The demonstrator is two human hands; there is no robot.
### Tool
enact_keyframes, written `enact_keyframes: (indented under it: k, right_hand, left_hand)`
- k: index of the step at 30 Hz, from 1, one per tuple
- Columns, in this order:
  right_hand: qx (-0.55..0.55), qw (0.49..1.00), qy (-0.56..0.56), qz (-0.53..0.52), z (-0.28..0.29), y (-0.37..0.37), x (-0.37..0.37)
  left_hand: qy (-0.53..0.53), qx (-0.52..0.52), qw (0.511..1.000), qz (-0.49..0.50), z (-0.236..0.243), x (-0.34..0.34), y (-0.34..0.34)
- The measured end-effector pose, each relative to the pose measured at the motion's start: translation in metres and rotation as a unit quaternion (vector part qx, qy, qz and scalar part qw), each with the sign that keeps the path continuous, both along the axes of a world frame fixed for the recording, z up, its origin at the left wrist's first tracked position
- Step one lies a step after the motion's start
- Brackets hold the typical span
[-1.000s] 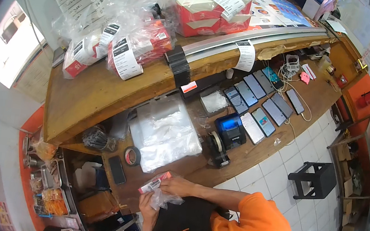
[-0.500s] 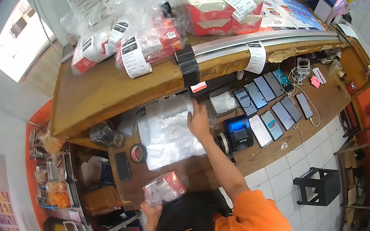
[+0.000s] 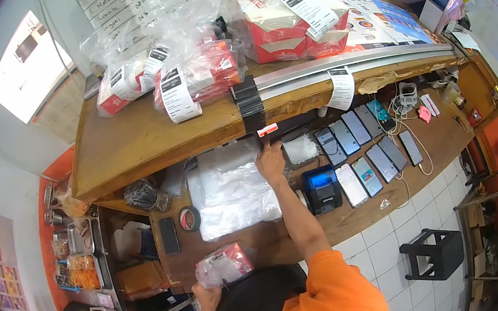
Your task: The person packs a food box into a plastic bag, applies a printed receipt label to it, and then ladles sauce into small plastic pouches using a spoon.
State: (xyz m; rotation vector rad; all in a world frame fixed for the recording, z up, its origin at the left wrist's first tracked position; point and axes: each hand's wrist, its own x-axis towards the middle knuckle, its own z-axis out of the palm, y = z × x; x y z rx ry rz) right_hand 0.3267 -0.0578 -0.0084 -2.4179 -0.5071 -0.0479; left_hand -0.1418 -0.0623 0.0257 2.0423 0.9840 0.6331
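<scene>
My left hand [image 3: 207,298] is closed on the gathered neck of a clear plastic bag [image 3: 213,272]. Inside that bag is a small red and white box [image 3: 232,260], held low over the counter in front of me. My right hand [image 3: 271,160] reaches forward under the raised shelf, its fingers stretched out. Those fingertips are close to a small red and white label [image 3: 267,129] at the shelf's front edge; whether they touch it I cannot tell. Beside the right hand lies a stack of clear plastic bags [image 3: 233,198] on the counter.
Bagged red boxes with paper slips [image 3: 181,96] stand on the wooden shelf [image 3: 128,151]. Several phones [image 3: 382,161] with cables lie right, near a black label printer [image 3: 322,190] and a tray [image 3: 300,150]. Black tape [image 3: 190,218] and a dark phone [image 3: 169,236] sit left.
My right hand has moved off the plastic bags' edge, its fingertips now nearer the red and white label. My left hand still holds the bag with the box. The view has shifted slightly.
</scene>
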Motion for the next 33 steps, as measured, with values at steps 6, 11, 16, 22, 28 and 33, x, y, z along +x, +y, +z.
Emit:
enact_keyframes:
  k: [6, 11, 16, 22, 28, 33]
  right_hand:
    - [0.108, 0.988, 0.017, 0.111, 0.008, -0.023, -0.073]
    - [0.177, 0.890, 0.098, 0.408, 0.013, -0.068, -0.194]
    - [0.180, 0.813, 0.141, 0.536, 0.019, -0.098, -0.265]
    - [0.231, 0.773, 0.093, 0.583, 0.002, -0.099, -0.272]
    - [0.254, 0.772, 0.349, 0.466, -0.012, -0.086, -0.274]
    - [0.273, 0.720, 0.561, 0.303, -0.013, -0.076, -0.287]
  left_hand:
    - [0.008, -0.030, 0.999, 0.038, 0.004, 0.008, -0.001]
    - [-0.016, -0.105, 0.992, 0.073, -0.020, 0.008, 0.005]
    - [-0.150, -0.289, 0.940, 0.098, -0.046, 0.007, 0.012]
    - [-0.136, -0.326, 0.925, 0.142, -0.049, 0.008, 0.012]
    - [-0.138, -0.387, 0.898, 0.155, -0.046, 0.010, 0.012]
    - [-0.140, -0.347, 0.921, 0.110, -0.045, 0.009, 0.011]
